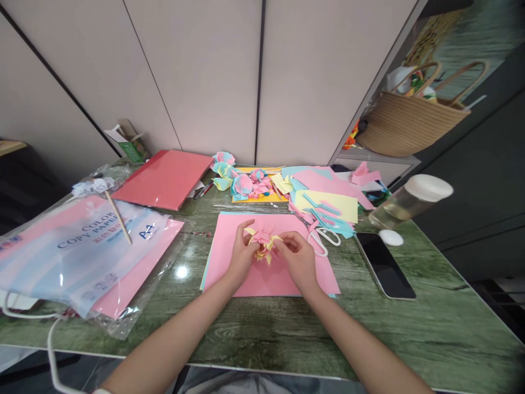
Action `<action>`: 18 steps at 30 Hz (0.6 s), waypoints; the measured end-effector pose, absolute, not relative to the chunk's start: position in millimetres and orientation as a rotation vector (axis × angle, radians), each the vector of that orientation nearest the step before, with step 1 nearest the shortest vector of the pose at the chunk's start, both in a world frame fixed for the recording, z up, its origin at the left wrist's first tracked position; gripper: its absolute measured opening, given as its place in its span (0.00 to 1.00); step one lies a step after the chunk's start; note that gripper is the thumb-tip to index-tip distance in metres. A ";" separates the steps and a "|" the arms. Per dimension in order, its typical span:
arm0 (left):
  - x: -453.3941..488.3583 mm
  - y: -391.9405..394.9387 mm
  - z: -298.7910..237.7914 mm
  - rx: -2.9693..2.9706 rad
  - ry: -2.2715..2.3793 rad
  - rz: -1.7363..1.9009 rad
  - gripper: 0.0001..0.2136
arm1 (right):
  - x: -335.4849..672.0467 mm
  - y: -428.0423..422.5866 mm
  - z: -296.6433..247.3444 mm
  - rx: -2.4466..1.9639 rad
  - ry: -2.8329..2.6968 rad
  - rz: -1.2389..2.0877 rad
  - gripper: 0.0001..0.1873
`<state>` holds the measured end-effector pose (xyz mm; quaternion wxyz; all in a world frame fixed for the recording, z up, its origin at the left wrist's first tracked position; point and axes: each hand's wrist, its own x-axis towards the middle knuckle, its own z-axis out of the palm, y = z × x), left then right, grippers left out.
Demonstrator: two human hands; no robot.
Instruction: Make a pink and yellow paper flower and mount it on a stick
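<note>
Scissors [319, 230] near right hand [298, 259] — phone [384, 265] beyond

I see that the left hand [241, 253] and the right hand [298, 256] are bare, and the forearms [182, 324] also. A small white edge [101, 391] shows at the left arm; from here I cannot tell if it is a sleeve. Below the near edge of the tabletop [262, 336] appears grey, folded clothing [246, 387].

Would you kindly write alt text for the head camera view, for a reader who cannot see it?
A person's left hand and right hand hold a pink-and-yellow paper flower over pink paper on a green table. White-handled scissors and a phone lie right, bagged copy paper left.
</note>
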<state>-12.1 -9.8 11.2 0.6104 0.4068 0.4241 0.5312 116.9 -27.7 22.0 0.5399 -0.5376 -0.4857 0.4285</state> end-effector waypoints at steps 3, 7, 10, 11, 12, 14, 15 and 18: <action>-12.6 -10.2 12.2 1.003 0.997 1.214 0.27 | 118.2 -27.2 22.2 -1.362 -1.238 0.839 0.08; -12.4 -9.1 16.4 1.143 1.036 1.226 0.28 | 121.7 -24.6 20.5 -1.428 -1.305 0.769 0.08; -11.7 -6.7 17.4 1.231 1.085 1.240 0.30 | 125.1 -21.1 18.3 -1.431 -1.345 0.837 0.09; -11.6 -5.8 16.9 1.246 1.098 1.233 0.30 | 126.3 -19.8 17.7 -1.433 -1.361 0.851 0.09; -11.5 -5.0 16.0 1.257 1.110 1.225 0.30 | 127.4 -18.5 17.1 -1.433 -1.377 0.866 0.09; -11.7 -3.7 13.1 1.274 1.140 1.208 0.31 | 129.4 -16.1 16.0 -1.427 -1.399 0.896 0.10; -11.9 -3.3 11.4 1.282 1.155 1.200 0.31 | 130.2 -15.2 15.5 -1.420 -1.406 0.908 0.11; -13.0 -2.6 6.8 1.297 1.176 1.166 0.31 | 131.2 -13.7 13.9 -1.392 -1.397 0.911 0.11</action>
